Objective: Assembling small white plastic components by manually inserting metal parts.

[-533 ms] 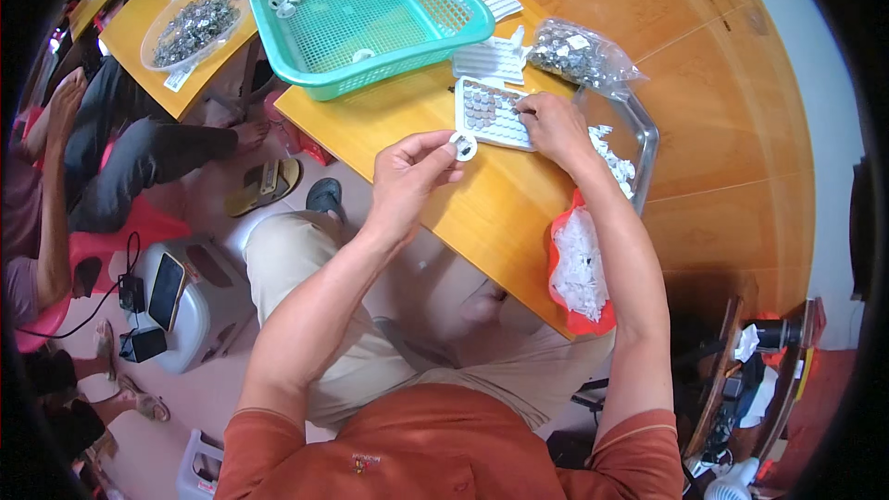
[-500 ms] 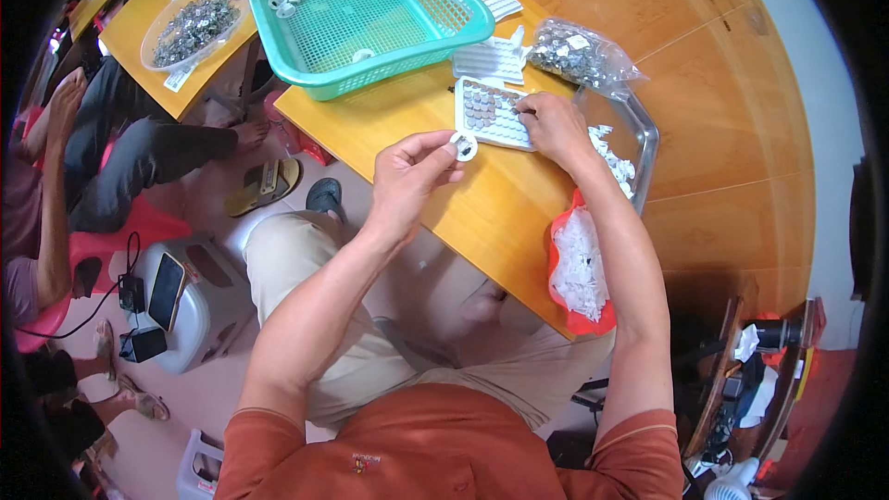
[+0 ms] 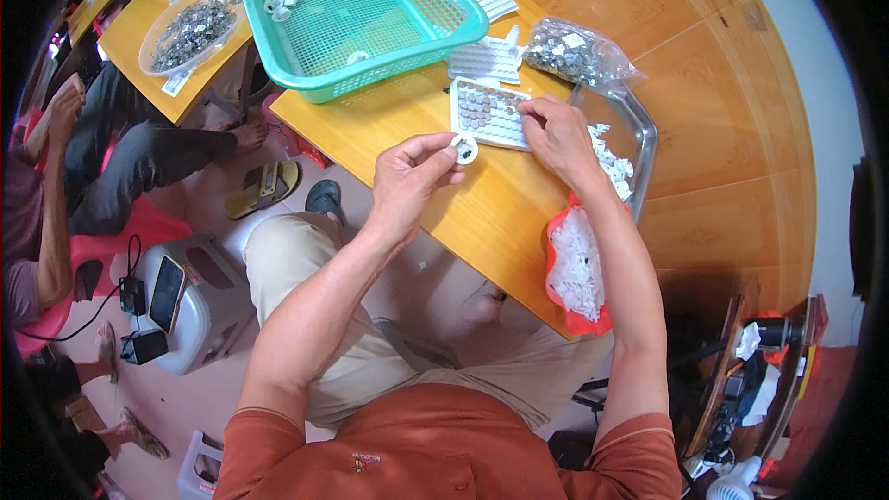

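Observation:
My left hand (image 3: 407,174) pinches a small round white plastic part (image 3: 469,149) with a dark piece in its middle, held up over the table's front edge. My right hand (image 3: 559,137) is at the right side of a white tray (image 3: 503,141), its thumb and fingers pressed together over the compartments. Whatever lies between those fingertips is too small to tell. Rows of small brownish round pieces (image 3: 476,109) fill part of the tray, mostly toward its left and far side. The two hands are apart, with the tray's near corner close to the white part.
A green mesh basket (image 3: 319,93) holding several white parts stands at the far left of the table. Behind the tray are another white tray (image 3: 483,63) and a bag of metal pieces (image 3: 579,54). A metal tray (image 3: 645,134) and red container (image 3: 593,326) flank my right forearm.
My right fingers have shifted slightly at the tray's right side. The left hand still holds the white part in nearly the same place.

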The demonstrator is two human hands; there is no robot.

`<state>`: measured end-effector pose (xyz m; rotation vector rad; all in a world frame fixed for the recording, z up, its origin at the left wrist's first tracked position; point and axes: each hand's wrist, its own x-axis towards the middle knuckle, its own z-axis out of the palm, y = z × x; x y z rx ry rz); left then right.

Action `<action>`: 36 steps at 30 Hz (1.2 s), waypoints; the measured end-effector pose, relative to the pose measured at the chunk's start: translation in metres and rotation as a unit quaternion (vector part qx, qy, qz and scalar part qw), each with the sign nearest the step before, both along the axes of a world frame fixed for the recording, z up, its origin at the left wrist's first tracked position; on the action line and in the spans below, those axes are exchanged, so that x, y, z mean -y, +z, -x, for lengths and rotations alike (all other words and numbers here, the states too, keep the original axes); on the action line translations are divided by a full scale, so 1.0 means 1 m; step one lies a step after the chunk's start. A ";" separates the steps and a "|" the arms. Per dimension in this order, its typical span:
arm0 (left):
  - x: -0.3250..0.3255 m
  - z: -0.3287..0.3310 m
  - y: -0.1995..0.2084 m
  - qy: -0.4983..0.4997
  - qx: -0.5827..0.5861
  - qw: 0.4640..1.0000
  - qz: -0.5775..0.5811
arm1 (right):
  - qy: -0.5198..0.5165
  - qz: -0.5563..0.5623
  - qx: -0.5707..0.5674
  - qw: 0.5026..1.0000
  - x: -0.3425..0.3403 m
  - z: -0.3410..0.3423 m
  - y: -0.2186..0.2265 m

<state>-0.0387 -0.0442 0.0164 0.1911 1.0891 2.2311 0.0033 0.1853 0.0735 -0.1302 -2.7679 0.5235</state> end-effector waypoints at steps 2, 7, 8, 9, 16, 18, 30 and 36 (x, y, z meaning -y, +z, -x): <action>-0.001 0.000 -0.001 -0.001 -0.001 1.000 -0.004 | -0.016 0.042 0.008 0.999 0.005 -0.008 0.002; -0.002 -0.002 -0.002 0.004 -0.022 1.000 -0.001 | -0.044 0.187 0.044 0.980 0.024 -0.026 0.005; -0.002 -0.004 -0.001 0.003 -0.022 1.000 0.000 | -0.030 0.223 0.043 0.973 0.029 -0.028 0.005; -0.002 -0.005 0.002 0.013 -0.030 0.999 -0.005 | -0.017 0.259 0.043 0.965 0.035 -0.031 0.005; -0.003 -0.009 -0.003 -0.022 -0.055 0.998 0.012 | 0.024 0.359 0.047 0.932 0.056 -0.047 0.004; -0.002 -0.010 -0.004 -0.020 -0.051 0.998 0.015 | 0.011 0.390 0.043 0.920 0.063 -0.051 0.000; -0.002 -0.017 -0.008 -0.014 -0.060 0.997 0.047 | -0.034 0.383 0.012 0.923 0.072 -0.071 0.004; -0.002 -0.030 -0.002 -0.047 -0.010 0.998 0.032 | -0.031 0.333 -0.030 0.942 0.081 -0.081 0.007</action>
